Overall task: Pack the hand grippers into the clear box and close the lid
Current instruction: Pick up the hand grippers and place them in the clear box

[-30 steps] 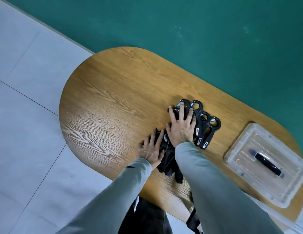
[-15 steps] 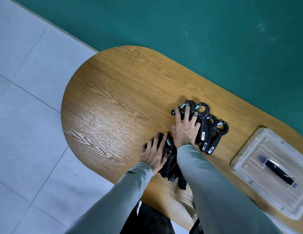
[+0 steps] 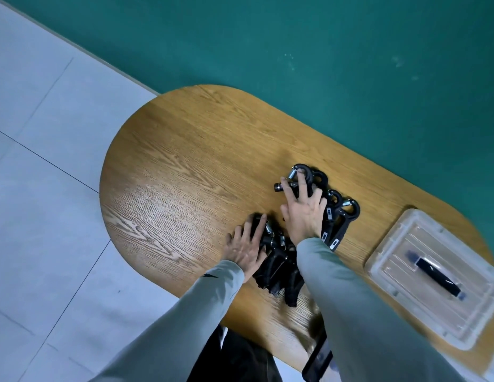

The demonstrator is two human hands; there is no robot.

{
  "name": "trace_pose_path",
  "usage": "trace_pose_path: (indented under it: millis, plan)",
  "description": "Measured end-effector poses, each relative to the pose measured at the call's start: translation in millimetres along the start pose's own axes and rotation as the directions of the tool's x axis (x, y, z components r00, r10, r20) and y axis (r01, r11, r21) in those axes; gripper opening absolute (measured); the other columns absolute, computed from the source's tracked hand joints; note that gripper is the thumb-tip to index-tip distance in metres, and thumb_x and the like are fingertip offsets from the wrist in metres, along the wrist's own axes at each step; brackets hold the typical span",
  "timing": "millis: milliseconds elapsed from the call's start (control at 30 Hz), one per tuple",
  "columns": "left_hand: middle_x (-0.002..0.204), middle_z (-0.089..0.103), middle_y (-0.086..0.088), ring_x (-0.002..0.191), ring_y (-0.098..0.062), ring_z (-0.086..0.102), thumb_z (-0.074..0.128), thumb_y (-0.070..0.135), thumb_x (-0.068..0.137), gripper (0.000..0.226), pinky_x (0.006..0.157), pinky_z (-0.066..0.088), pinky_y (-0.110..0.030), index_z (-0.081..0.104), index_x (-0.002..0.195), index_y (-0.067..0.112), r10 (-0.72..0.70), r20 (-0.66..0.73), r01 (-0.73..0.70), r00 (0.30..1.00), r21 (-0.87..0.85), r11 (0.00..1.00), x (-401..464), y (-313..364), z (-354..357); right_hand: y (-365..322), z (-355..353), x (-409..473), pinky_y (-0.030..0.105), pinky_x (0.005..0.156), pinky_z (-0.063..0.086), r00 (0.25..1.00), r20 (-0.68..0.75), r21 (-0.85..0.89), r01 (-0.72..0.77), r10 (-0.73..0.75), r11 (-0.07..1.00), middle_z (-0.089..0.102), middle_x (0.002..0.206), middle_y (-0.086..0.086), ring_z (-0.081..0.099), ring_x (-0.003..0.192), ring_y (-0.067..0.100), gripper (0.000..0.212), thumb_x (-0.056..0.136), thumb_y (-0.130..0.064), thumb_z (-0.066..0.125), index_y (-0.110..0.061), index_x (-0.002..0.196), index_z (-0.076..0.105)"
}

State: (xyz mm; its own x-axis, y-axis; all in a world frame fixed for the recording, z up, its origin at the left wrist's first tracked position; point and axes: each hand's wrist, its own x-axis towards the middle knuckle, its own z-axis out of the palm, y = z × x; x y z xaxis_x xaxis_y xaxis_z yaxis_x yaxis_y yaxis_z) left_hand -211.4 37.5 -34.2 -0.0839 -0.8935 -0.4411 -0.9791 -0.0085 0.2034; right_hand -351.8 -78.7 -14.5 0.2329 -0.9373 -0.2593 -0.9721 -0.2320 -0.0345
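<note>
Several black hand grippers with steel springs lie on the wooden table (image 3: 185,172) in two clusters. My right hand (image 3: 303,213) rests flat with spread fingers on the far cluster (image 3: 342,216). My left hand (image 3: 247,245) lies flat on the near cluster (image 3: 276,266), fingers straight. The clear box (image 3: 400,235), lid on with a black handle (image 3: 436,277), sits at the table's right end, apart from both hands.
A green wall runs behind the table. Grey floor tiles (image 3: 47,188) spread to the left. The table's rounded left end is bare wood. A black strap (image 3: 317,359) hangs at the table's near edge by my right sleeve.
The view has shifted, so the table and box sit further right and lower. Both hands stay pressed on the grippers, with the two clusters nudged slightly.
</note>
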Motion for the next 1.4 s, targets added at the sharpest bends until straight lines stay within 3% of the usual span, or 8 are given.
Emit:
trace_pose_path:
  millis: [333, 600, 767, 933, 1133, 1267, 1400]
  plan:
    - [0.157, 0.018, -0.010, 0.121, -0.031, 0.039, 0.041, 0.048, 0.095, 0.088, 0.091, 0.045, -0.049, -0.025, 0.151, 0.032, -0.025, -0.013, 0.025, 1.000, 0.005, 1.000, -13, 5, -41, -1, -45, -43, 0.055, 0.092, 0.039, 0.996, -0.059, 0.078, -0.069, 0.073, 0.995, 0.015, 0.162, 0.008, 0.039, 0.112, 0.040, 0.063, 0.090, -0.025, 0.057, -0.033, 0.149, 0.034]
    - [0.146, 0.036, -0.012, 0.107, -0.029, 0.046, 0.035, 0.046, 0.091, 0.080, 0.081, 0.045, -0.044, -0.009, 0.156, 0.029, 0.093, -0.163, -0.082, 0.982, 0.073, 0.994, -35, 31, -76, 28, -67, -123, 0.048, 0.083, 0.042, 0.966, -0.150, 0.121, -0.193, 0.210, 0.974, 0.017, 0.163, 0.005, 0.042, 0.098, 0.035, 0.069, 0.084, -0.021, 0.066, -0.036, 0.146, 0.039]
    - [0.149, 0.028, -0.010, 0.109, -0.027, 0.040, 0.039, 0.044, 0.094, 0.080, 0.082, 0.047, -0.043, -0.010, 0.156, 0.030, 0.119, -0.181, -0.110, 0.976, 0.061, 0.992, -48, 79, -96, 49, -76, -176, 0.050, 0.079, 0.045, 0.928, -0.200, 0.159, -0.287, 0.315, 0.945, 0.026, 0.160, 0.009, 0.044, 0.090, 0.035, 0.071, 0.077, -0.021, 0.072, -0.034, 0.143, 0.047]
    - [0.151, 0.026, -0.012, 0.111, -0.029, 0.040, 0.038, 0.043, 0.095, 0.079, 0.085, 0.045, -0.045, -0.011, 0.156, 0.027, 0.191, -0.221, -0.172, 0.956, 0.104, 0.980, -76, 125, -103, 81, -80, -226, 0.044, 0.066, 0.046, 0.885, -0.270, 0.229, -0.323, 0.379, 0.918, 0.035, 0.156, 0.015, 0.042, 0.078, 0.032, 0.078, 0.067, -0.014, 0.080, -0.030, 0.138, 0.054]
    - [0.157, 0.017, -0.012, 0.121, -0.030, 0.036, 0.036, 0.044, 0.097, 0.080, 0.090, 0.044, -0.048, -0.016, 0.154, 0.028, 0.192, -0.233, -0.170, 0.953, 0.109, 0.979, -107, 195, -99, 143, -71, -298, 0.047, 0.068, 0.047, 0.846, -0.277, 0.275, -0.383, 0.455, 0.882, 0.032, 0.157, 0.012, 0.043, 0.078, 0.034, 0.078, 0.065, -0.017, 0.084, -0.031, 0.136, 0.057]
    - [0.156, 0.018, -0.012, 0.129, -0.031, 0.033, 0.039, 0.044, 0.096, 0.082, 0.094, 0.042, -0.048, -0.019, 0.153, 0.030, 0.189, -0.208, -0.175, 0.960, 0.088, 0.981, -134, 255, -86, 178, -64, -345, 0.046, 0.067, 0.046, 0.849, -0.303, 0.294, -0.349, 0.433, 0.890, 0.036, 0.155, 0.013, 0.042, 0.074, 0.033, 0.080, 0.066, -0.016, 0.083, -0.033, 0.138, 0.052]
    - [0.153, 0.027, -0.012, 0.117, -0.030, 0.041, 0.042, 0.044, 0.093, 0.084, 0.088, 0.044, -0.046, -0.012, 0.155, 0.029, 0.213, -0.194, -0.194, 0.958, 0.112, 0.975, -157, 302, -58, 199, -51, -386, 0.046, 0.061, 0.050, 0.845, -0.258, 0.366, -0.363, 0.468, 0.857, 0.041, 0.151, 0.011, 0.046, 0.073, 0.034, 0.098, 0.051, -0.016, 0.088, -0.037, 0.136, 0.044]
